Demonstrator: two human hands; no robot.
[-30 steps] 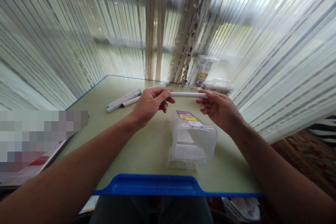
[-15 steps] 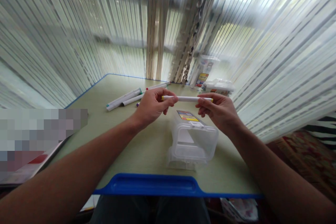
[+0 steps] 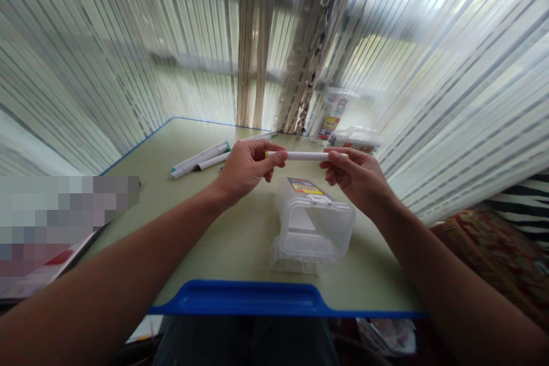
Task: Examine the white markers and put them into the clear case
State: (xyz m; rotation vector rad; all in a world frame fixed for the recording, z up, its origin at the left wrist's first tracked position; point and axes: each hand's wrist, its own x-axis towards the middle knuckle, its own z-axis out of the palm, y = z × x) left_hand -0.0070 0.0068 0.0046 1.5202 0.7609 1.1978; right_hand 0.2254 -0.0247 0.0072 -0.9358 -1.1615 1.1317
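Observation:
A white marker (image 3: 306,156) with yellow ends is held level above the table, between my two hands. My left hand (image 3: 253,168) pinches its left end, and my right hand (image 3: 354,174) pinches the right end. Below the marker, a clear plastic case (image 3: 315,229) lies on its side with its open mouth facing me and a yellow label on top. Beyond my left forearm, several white markers (image 3: 199,161) with coloured ends lie loose; my left hand hides part of them.
At the back right stand a clear upright container (image 3: 330,120) and a clear box (image 3: 355,138) with things inside. The light table (image 3: 210,263) has a blue rim with a molded blue tray (image 3: 253,297) at its front edge. String curtains (image 3: 197,40) hang behind it.
The marker stays between both hands at nearly the same spot. My right fingers have shifted slightly inward along it. The whole view has moved a little.

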